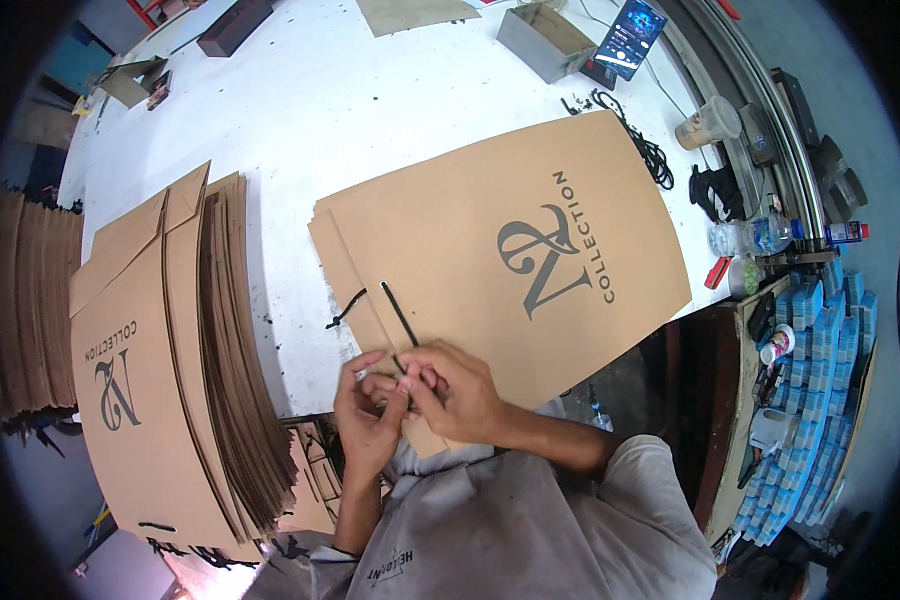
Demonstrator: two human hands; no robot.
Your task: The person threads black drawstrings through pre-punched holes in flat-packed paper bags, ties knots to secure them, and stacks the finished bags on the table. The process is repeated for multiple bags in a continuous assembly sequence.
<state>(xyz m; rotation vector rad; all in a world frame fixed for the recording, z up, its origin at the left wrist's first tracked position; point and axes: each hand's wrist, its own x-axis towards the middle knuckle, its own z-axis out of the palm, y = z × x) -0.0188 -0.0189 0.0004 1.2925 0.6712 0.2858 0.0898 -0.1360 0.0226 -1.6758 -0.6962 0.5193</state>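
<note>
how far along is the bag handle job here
Done: a tall stack of flat brown paper bags lies at the person's left, black cords showing at its near edge. In hand: both hands, left hand and right hand, pinch a thin black cord at the near edge of one flat brown paper bag on the white table. Left: this cord; how many bags remain cannot be told.

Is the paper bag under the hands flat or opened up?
Flat: the bag lies folded on the table, with no opening showing.
</note>
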